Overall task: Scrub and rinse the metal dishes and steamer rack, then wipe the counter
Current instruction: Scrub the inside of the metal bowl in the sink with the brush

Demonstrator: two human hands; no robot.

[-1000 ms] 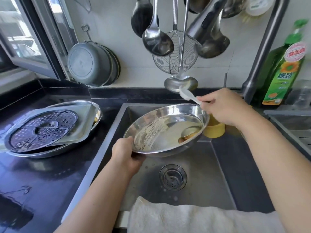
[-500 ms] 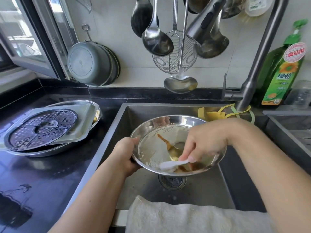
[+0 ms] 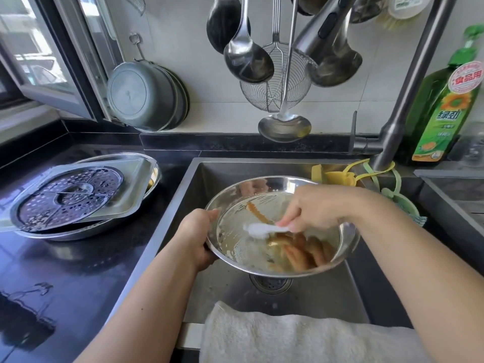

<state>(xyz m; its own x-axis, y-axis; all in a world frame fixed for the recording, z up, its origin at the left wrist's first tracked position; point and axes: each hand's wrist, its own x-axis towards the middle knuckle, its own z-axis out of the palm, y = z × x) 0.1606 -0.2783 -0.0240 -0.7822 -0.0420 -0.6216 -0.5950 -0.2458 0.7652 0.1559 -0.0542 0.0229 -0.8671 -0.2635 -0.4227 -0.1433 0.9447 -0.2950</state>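
My left hand (image 3: pixel 197 238) grips the left rim of a round metal dish (image 3: pixel 235 247), held tilted over the sink (image 3: pixel 209 169). Orange streaks and a film of residue coat its inside. My right hand (image 3: pixel 314 208) holds a white brush (image 3: pixel 258 229) by its handle, its head pressed against the dish's bottom. On the black counter to the left, a perforated steamer rack (image 3: pixel 70 192) lies on a rectangular metal tray (image 3: pixel 133 176), which sits on another round metal dish (image 3: pixel 78 231).
A white towel (image 3: pixel 301 339) drapes over the sink's front edge. The faucet (image 3: pixel 408 82) rises at the right, with a green detergent bottle (image 3: pixel 445 106) beside it. Ladles and a wire skimmer (image 3: pixel 275 90) hang above the sink. Pots (image 3: pixel 144 95) hang on the wall.
My right hand came down from beside the faucet into the dish with the brush and moves it across the bottom. The dish sank lower over the drain.
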